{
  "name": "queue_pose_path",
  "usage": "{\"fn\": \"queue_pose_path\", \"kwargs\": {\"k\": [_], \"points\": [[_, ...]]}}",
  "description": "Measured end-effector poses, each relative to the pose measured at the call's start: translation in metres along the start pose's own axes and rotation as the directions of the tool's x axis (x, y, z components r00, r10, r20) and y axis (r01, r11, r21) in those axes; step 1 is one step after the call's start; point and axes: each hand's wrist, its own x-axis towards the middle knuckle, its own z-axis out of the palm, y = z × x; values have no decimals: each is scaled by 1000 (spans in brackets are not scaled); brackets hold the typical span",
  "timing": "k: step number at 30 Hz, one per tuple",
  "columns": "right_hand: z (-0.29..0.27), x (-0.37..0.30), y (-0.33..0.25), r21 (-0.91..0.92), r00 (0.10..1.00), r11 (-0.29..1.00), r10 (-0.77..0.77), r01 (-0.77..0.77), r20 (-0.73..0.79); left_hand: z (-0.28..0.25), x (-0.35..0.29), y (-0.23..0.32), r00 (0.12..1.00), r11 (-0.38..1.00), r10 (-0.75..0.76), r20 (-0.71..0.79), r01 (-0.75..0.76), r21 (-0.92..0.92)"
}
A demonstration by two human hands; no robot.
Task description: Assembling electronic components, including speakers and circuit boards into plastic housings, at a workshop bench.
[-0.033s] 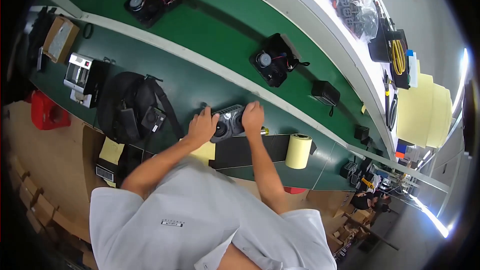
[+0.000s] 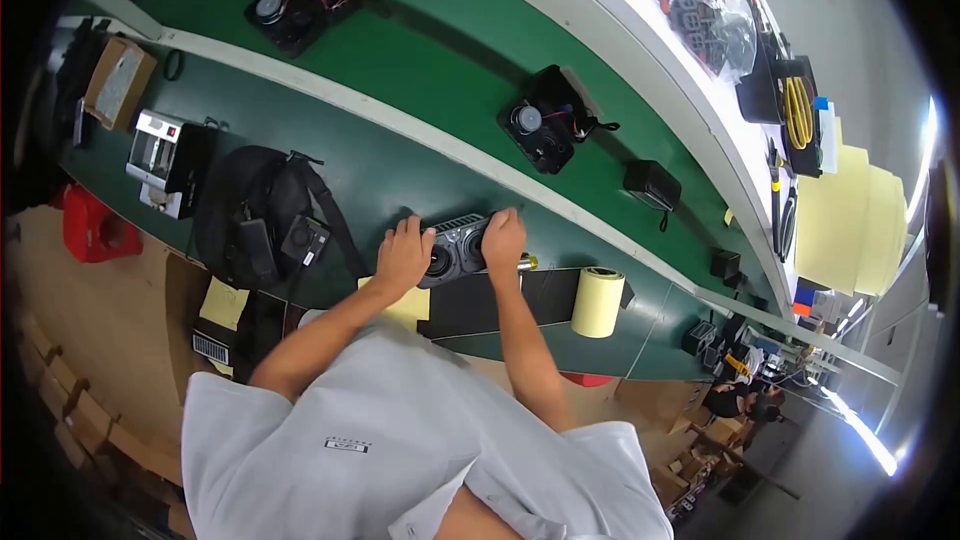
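Bimanual grasp, as I view it remotely: the left hand (image 2: 403,258) and right hand (image 2: 504,240) clasp opposite ends of a dark housing (image 2: 458,252) with two round openings. The housing is over the green bench (image 2: 380,165), at the far edge of a black mat (image 2: 465,302) — whether resting or slightly raised, I cannot tell. A yellow roll (image 2: 597,304) is to the right; a black bag (image 2: 235,205), left.

The table (image 2: 380,165) is green, the speaker (image 2: 458,250) dark grey; at its four o'clock, a yellow roll (image 2: 597,305).
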Motion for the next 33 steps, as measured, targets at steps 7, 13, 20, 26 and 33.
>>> {"fn": "queue_pose_path", "kwargs": {"k": [7, 13, 20, 26, 33], "points": [[1, -61, 1, 271, 940, 901, 340, -338, 41, 6, 42, 0, 997, 997, -75, 27, 75, 17], [-13, -54, -9, 178, 964, 948, 267, -263, -2, 5, 52, 9, 994, 974, 102, 46, -109, 198], [11, -52, 23, 455, 940, 883, 246, -117, -237, 14, 56, 3, 999, 992, 37, 5, -38, 122], [30, -119, 1, 776, 668, -69, 465, -627, 581, 21, 76, 5, 996, 963, -47, -82, 67, 261], [8, -50, -54, 845, 775, -224, 336, -486, 535, -6, 79, -48, 996, 957, -82, -47, 92, 274]]}}
